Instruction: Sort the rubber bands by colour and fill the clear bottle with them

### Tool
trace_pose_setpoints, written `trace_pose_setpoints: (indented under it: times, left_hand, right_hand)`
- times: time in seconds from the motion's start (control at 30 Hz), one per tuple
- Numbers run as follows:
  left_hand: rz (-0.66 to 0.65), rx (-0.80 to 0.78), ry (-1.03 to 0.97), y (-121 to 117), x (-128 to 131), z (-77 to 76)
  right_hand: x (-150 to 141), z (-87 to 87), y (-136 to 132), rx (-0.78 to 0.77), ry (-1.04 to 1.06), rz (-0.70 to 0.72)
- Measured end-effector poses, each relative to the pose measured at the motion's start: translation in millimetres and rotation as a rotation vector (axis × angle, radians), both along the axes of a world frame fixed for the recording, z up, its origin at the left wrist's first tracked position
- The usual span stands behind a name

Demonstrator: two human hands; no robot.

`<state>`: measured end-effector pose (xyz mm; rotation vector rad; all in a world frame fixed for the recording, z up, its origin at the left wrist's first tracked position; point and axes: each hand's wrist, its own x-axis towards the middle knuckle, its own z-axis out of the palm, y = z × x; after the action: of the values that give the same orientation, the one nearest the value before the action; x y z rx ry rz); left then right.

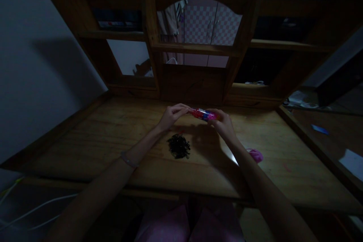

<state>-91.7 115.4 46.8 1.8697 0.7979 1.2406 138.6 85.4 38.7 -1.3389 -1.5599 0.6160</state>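
Observation:
Above the middle of a wooden desk, my right hand (223, 121) is wrapped round a small bottle-shaped container (202, 114), which lies nearly level. It is clear, with red, blue and pink colours showing; whether these are contents or a label I cannot tell. My left hand (175, 115) has its fingertips pinched at the container's narrow left end. Anything small between those fingertips is hidden. Below the hands a loose pile of small black bands or strips (178, 146) lies on the desk, with a bit of red at its top edge.
A crumpled pink item (256, 155) lies beside my right forearm. The wooden desk (107, 132) has a shelf frame (195, 48) along its back. Farther right, a blue card-like item (320, 129) and white paper (353, 162) lie on another surface. White cables (36, 208) hang at lower left.

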Motion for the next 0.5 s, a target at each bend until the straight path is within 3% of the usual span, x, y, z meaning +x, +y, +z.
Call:
trace_pose_setpoints:
  times: [0.23,0.5]
  left_hand:
    - [-0.043,-0.016,0.01,-4.9,-0.4,6.1]
    - [-0.112,-0.165,-0.015,-5.8,1.2,2.9]
  right_hand:
    - [-0.7,-4.8,1.5,-0.001,-0.012,0.015]
    - [-1.3,-2.6,0.0,-0.022,-0.023,0.064]
